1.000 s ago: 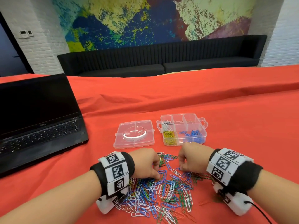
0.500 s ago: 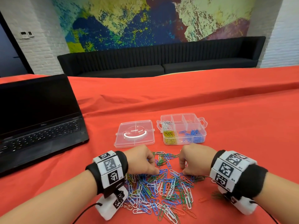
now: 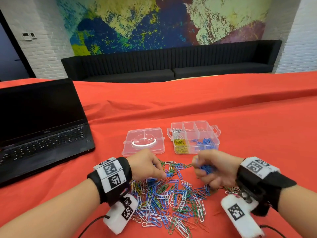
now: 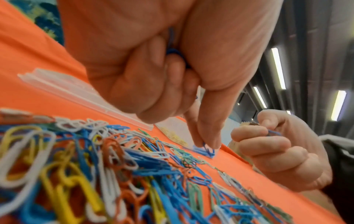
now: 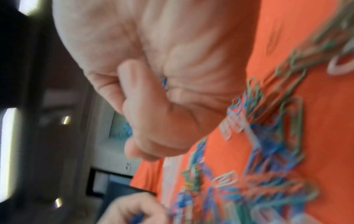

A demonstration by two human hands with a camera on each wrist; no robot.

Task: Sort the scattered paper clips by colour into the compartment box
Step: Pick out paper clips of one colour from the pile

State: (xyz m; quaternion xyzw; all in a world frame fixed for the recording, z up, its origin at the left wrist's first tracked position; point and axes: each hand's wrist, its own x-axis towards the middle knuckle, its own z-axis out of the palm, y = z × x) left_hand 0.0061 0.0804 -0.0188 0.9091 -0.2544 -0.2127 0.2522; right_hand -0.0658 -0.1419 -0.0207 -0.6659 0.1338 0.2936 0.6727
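A heap of mixed-colour paper clips [image 3: 171,200] lies on the red cloth in front of me. Behind it stands the clear compartment box [image 3: 193,136], with white, yellow and blue clips in separate cells. My left hand [image 3: 151,167] is down on the heap's far edge; thumb and forefinger pinch a blue clip [image 4: 205,150], and more blue clips [image 4: 176,53] sit in its curled fingers. My right hand [image 3: 211,170] is raised off the heap as a fist around a bunch of blue clips [image 3: 205,169]. The right wrist view is blurred.
The box's clear lid [image 3: 144,141] lies flat left of the box. An open black laptop [image 3: 39,126] stands at the left. The red tablecloth [image 3: 257,126] spreads far to the right and back, with a black sofa [image 3: 171,66] beyond.
My right hand has lifted off the heap and turned, showing the blue clips it holds. My left hand has shifted slightly back and left along the heap's far edge.
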